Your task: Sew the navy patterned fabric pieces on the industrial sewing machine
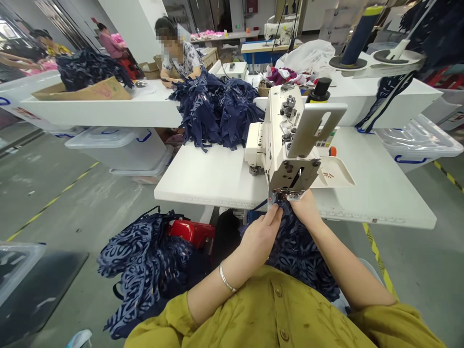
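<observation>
A sewing machine (286, 140) with a cream body stands in front of me, its metal head above the edge of the white table. Navy patterned fabric (300, 246) runs from under the needle area down over my lap. My left hand (259, 239), a silver bangle at its wrist, pinches the fabric's upper edge just left of the needle. On the other side, my right hand (306, 208) grips the same fabric close under the machine head, which hides most of its fingers. A narrow dark strap (260, 205) sticks out to the left of the needle area.
Navy pieces (221, 108) are heaped at the table's back left. More patterned fabric (145, 266) lies over a red stool (192, 234) to my left. A cream tray (335, 172) with small bits sits right of the machine. Across the bench, a person (179, 53) leans over work.
</observation>
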`<move>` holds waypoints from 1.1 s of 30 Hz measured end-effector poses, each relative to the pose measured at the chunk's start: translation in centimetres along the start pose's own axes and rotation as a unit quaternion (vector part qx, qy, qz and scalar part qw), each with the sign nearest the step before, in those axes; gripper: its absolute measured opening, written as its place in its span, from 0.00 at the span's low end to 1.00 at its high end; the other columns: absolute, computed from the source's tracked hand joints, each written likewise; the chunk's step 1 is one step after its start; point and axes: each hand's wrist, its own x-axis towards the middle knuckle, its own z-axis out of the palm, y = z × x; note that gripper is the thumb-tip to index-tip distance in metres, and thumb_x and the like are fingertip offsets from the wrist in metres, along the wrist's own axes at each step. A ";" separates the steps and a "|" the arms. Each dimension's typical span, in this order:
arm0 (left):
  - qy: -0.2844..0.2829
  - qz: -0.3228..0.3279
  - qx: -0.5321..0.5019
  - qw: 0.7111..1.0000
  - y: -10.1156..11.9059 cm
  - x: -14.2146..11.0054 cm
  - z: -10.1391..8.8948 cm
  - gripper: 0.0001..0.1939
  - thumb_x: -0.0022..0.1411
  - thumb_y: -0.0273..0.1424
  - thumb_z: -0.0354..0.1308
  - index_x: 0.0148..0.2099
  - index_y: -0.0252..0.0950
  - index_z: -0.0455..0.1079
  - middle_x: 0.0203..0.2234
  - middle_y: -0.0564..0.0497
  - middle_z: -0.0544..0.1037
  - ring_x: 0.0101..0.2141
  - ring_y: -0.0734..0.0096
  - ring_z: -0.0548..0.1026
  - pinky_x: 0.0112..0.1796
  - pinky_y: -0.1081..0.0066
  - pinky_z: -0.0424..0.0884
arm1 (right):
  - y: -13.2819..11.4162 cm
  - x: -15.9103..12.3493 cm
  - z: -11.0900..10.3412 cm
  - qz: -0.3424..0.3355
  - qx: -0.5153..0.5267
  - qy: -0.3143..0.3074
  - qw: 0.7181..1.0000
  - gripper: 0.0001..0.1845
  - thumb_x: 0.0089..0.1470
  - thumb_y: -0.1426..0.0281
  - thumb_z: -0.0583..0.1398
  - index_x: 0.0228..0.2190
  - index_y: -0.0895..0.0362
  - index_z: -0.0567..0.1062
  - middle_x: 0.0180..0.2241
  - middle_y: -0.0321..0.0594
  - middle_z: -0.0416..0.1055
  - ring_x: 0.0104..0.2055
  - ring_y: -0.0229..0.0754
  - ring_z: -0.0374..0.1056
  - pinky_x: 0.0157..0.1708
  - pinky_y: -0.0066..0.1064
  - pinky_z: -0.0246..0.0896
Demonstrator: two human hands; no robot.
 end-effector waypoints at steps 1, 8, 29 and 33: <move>-0.009 0.001 -0.004 1.000 0.2 0.0 0.2 0.31 0.59 0.13 0.41 0.65 0.27 0.53 0.63 0.38 0.60 0.55 0.62 0.70 0.53 0.66 0.71 | 0.0 0.1 -0.1 0.002 -0.008 -0.003 1.000 0.19 0.52 0.66 0.58 0.47 0.56 0.70 0.47 0.47 0.73 0.51 0.52 0.67 0.50 0.44 0.62; -0.046 0.006 -0.044 0.998 1.1 0.2 -1.0 0.33 0.59 0.17 0.48 0.66 0.21 0.49 0.63 0.28 0.56 0.56 0.52 0.69 0.52 0.59 0.72 | 0.6 0.4 -0.1 -0.011 -0.023 0.003 1.000 0.22 0.51 0.65 0.58 0.48 0.57 0.67 0.48 0.49 0.72 0.51 0.52 0.68 0.50 0.44 0.62; 0.010 0.017 0.024 1.000 0.6 0.1 0.5 0.27 0.63 0.15 0.39 0.64 0.24 0.55 0.60 0.34 0.63 0.53 0.61 0.72 0.51 0.66 0.73 | 3.9 -2.3 -0.8 0.011 0.036 0.010 0.999 0.15 0.58 0.60 0.53 0.42 0.54 0.71 0.38 0.43 0.74 0.46 0.49 0.68 0.50 0.43 0.62; 0.011 0.015 -0.097 0.995 -0.3 0.0 0.5 0.28 0.64 0.16 0.41 0.65 0.29 0.55 0.62 0.37 0.61 0.55 0.60 0.70 0.53 0.63 0.71 | 7.5 -5.3 -2.3 0.006 0.034 -0.175 0.984 0.19 0.56 0.53 0.57 0.39 0.54 0.75 0.37 0.42 0.75 0.44 0.50 0.70 0.50 0.42 0.61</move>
